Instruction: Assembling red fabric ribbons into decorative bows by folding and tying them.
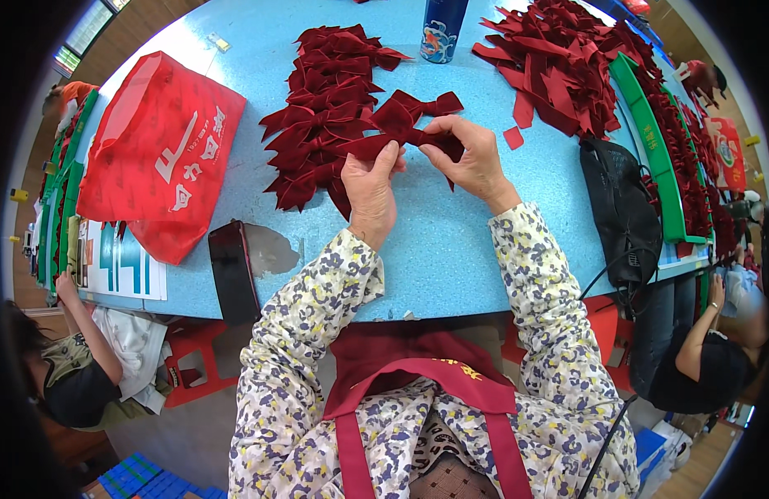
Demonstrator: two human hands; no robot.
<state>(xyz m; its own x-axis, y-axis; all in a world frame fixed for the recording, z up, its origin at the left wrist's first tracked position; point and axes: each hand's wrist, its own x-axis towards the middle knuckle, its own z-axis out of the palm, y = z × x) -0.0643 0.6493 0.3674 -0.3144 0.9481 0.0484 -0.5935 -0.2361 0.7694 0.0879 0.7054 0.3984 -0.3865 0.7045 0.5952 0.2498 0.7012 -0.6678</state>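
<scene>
Between my two hands, just above the table, is a dark red velvet bow (399, 115) with its loops and tails spread. My left hand (370, 193) pinches its lower left part between thumb and fingers. At its right side my right hand (474, 160) grips the ribbon near the knot, thumb against forefinger. Fingers cover part of the bow, so its middle is partly hidden. Just left of my hands, a stack of matching red bows (322, 116) lies in overlapping rows on the blue table (451, 249).
A large pile of red ribbon pieces (559, 71) lies at the far right, beside a green tray (650, 141). Around me are a black pouch (621, 216), a red bag (164, 150), a dark phone (233, 270) and a blue can (443, 32). Other people sit at both sides.
</scene>
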